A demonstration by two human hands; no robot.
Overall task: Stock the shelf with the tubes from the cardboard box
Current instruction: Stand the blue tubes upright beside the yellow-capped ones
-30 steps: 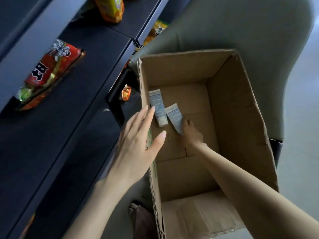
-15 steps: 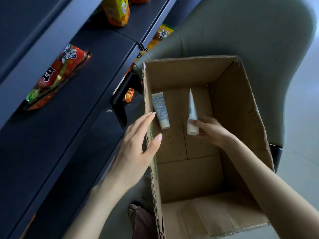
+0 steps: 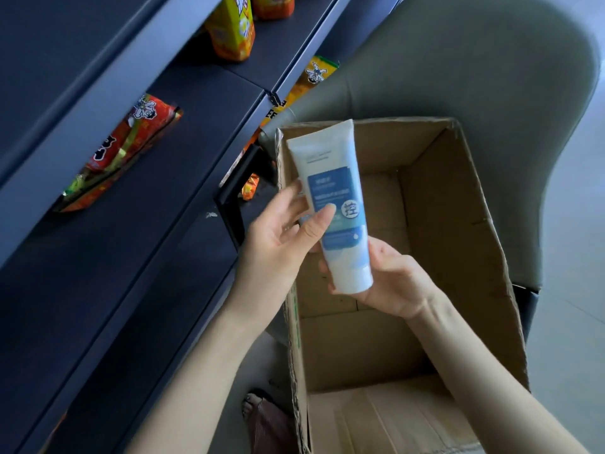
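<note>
Above the cardboard box (image 3: 491,224), the right hand (image 3: 389,283) wraps the tube (image 3: 330,185) at its cap end while the left hand (image 3: 278,234) pinches its middle; a mistimed handover could drop it short of the shelf (image 3: 157,198) beyond the left hand.

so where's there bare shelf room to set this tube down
The widest bare patch is on the middle shelf, between the red snack packet and the yellow snack bags, out to its front edge. The lower shelf beside the left hand also looks bare, short of the small orange packet. Tightest by the cardboard box corner.
</note>
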